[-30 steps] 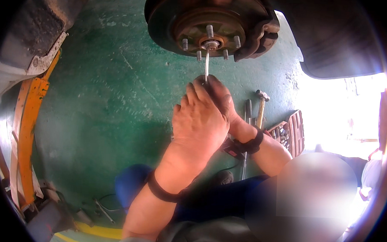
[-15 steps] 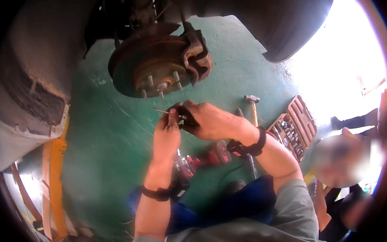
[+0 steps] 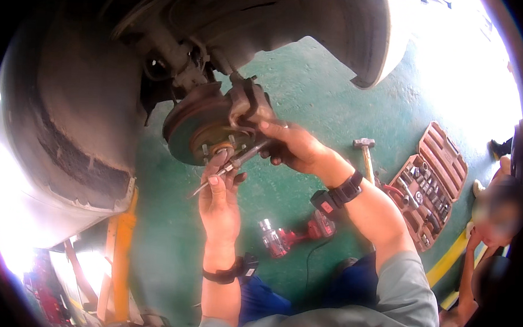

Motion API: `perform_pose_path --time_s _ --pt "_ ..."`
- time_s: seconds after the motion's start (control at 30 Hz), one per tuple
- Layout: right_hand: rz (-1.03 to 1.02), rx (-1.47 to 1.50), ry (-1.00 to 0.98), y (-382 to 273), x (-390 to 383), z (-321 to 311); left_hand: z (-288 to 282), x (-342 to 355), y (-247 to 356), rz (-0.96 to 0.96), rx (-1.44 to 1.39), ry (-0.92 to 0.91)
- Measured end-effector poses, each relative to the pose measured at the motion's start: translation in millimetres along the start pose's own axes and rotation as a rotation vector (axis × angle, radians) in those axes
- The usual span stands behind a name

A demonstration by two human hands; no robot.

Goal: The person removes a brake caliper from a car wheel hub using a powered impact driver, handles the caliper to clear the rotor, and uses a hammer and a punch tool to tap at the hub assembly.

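A slim metal rod-like tool (image 3: 249,154) lies slantwise between my hands, its thin tip pointing down and left. My left hand (image 3: 218,202) is closed on its lower part, thumb against the shaft. At the upper end my right hand (image 3: 299,146) curls its fingers round the tool, thumb beside the brake caliper (image 3: 254,105); whether the thumb touches the caliper I cannot tell. Just beyond my left fingertips is the hub of a rusty brake disc (image 3: 188,126), with several wheel studs sticking out. The tool's exact kind is not clear, since my fingers cover parts of it.
On the green floor lie a red cordless impact wrench (image 3: 282,239), a hammer (image 3: 365,155) and an open brown socket case (image 3: 424,192). The car's wheel arch (image 3: 335,39) hangs overhead. A yellow-orange post (image 3: 123,256) stands at left. Another person (image 3: 489,229) is at the right edge.
My hands have moved apart along the tool, and my right hand has come up beside the caliper. The tool now slants more steeply. The whole view has shifted.
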State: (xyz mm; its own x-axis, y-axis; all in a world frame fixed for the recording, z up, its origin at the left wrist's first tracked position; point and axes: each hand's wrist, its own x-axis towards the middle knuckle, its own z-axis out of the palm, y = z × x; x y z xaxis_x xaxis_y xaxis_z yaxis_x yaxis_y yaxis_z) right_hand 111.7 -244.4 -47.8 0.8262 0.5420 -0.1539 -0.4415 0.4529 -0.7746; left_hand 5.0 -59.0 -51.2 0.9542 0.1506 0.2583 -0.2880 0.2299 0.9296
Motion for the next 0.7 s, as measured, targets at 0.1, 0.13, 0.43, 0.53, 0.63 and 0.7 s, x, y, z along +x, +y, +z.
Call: perform_pose_path --time_s 0.1,0.13,0.43,0.53,0.63,0.7 --pt "-0.071 -0.05 0.088 -21.0 -8.3 -11.8 9.0 -2.0 4.4 -0.066 0.079 -0.064" --pt "-0.209 0.014 0.096 -25.3 -4.5 -25.5 8.0 -1.6 5.3 -0.007 0.21 -0.098" --pt "-0.628 0.028 0.653 -62.7 -7.6 -121.9 -10.2 135.6 56.6 0.461 0.957 0.044" --pt "-0.601 -0.013 0.675 -57.2 -2.8 -125.3 -19.1 185.3 52.0 0.386 1.257 0.047" --pt "-0.581 -0.023 0.656 -52.2 6.1 -129.1 -21.0 208.3 32.8 0.318 1.459 0.069" --pt "-0.571 -0.08 0.589 -48.2 11.6 -130.5 -22.8 204.5 24.7 0.29 1.508 0.094"
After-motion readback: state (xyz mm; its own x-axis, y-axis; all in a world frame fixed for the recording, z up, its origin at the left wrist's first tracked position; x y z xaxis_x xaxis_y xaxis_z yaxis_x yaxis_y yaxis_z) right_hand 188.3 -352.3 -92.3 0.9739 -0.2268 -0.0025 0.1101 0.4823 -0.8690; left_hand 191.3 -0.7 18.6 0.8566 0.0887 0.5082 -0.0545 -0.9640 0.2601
